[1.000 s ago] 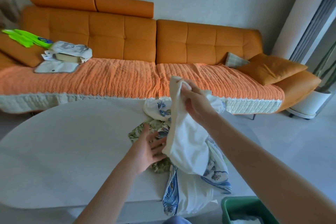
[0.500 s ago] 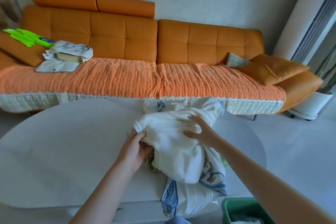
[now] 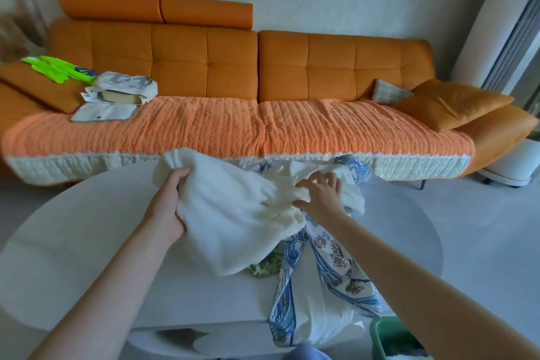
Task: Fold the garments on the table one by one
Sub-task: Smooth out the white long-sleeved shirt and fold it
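A cream white garment [image 3: 233, 213] lies spread over a heap of clothes on the white oval table [image 3: 73, 242]. My left hand [image 3: 169, 202] grips its left edge and holds that edge pulled out to the left. My right hand [image 3: 321, 193] pinches a bunched fold near the garment's middle right. Under it lie a white garment with a blue and brown floral print [image 3: 330, 272], hanging over the table's near edge, and a green patterned piece [image 3: 266, 266] that only peeks out.
An orange sofa [image 3: 263, 67] with a knitted orange cover stands behind the table, with cushions at right and a book, cloths and green items at left. A green bin [image 3: 391, 339] stands at the bottom right beside the table. A white planter [image 3: 514, 164] is at far right.
The white garment was lifted by my right hand, then dropped onto the heap. Now my left hand has pulled its edge out to the left, spreading it wider.
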Demonstrator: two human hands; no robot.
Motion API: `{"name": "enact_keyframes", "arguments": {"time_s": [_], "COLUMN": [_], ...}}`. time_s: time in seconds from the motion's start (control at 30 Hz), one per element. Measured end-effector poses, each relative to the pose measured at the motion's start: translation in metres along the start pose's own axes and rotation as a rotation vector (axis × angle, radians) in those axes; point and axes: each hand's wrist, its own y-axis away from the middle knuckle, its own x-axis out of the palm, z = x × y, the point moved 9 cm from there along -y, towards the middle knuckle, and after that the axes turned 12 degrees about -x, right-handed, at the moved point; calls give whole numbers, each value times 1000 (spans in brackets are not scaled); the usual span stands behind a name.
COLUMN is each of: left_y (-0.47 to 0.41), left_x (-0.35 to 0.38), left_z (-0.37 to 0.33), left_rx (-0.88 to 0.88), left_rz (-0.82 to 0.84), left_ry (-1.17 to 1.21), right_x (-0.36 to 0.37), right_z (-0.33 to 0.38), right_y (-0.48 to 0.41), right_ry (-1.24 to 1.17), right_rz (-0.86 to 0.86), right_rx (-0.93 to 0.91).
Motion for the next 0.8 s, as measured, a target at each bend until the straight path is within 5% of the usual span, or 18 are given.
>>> {"name": "enact_keyframes", "arguments": {"time_s": [0.17, 0.33, 0.4, 0.5, 0.67, 0.8], "left_y": [-14, -28, -23, 0, 7, 3], "left_x": [-73, -113, -123, -119, -78, -52], "left_z": [25, 46, 52, 30, 26, 67], "left_rx": [33, -73, -164, -16, 230, -87], "left_rz": [-189, -315, -482, -718, -402, -135], "left_ry": [-268, -376, -597, -879, -949, -610], "right_x": [-17, -51, -45, -12, 24, 44], "right_z": [8, 62, 89, 129, 100, 67], "right_y": [-18, -40, -38, -24, -16, -6], "right_ry": [-562, -682, -753, -665, -504, -494], "right_rz": [-193, -230, -187, -19, 236, 416], "right_rx": [130, 13, -23, -166, -145, -94]}}
